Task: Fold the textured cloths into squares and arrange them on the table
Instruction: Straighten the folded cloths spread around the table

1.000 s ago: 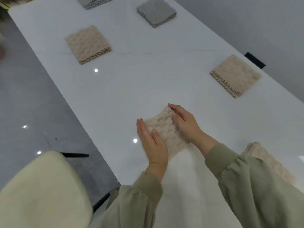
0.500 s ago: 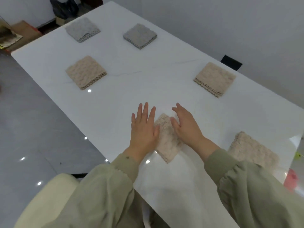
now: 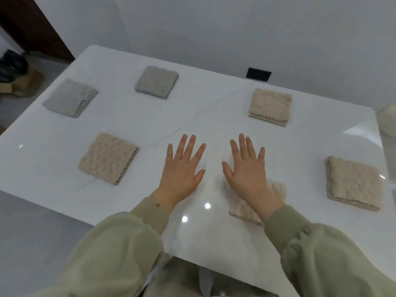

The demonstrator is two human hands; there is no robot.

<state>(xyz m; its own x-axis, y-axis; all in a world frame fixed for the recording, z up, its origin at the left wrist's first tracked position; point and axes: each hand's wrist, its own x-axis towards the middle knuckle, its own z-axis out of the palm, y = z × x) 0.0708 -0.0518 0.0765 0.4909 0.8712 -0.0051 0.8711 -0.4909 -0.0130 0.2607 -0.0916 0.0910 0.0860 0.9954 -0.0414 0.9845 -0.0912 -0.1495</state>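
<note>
Both palms are spread flat and empty, left hand [image 3: 182, 170] over bare table [image 3: 203, 116], right hand [image 3: 246, 170] over the folded beige cloth [image 3: 242, 211] near the front edge, so I'd slide it gently, layers together, into line with the neighbouring square [image 3: 353, 183].

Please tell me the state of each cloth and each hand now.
Left hand: open, fingers spread, holds nothing.
Right hand: open, fingers spread.
Left grey cloth: folded, flat.
Middle grey cloth: folded, flat.
Left beige cloth: folded, flat.
Far right beige cloth: folded, flat.
Near right beige cloth: folded, flat.
Nearest beige cloth: folded, partly hidden by right hand.
</note>
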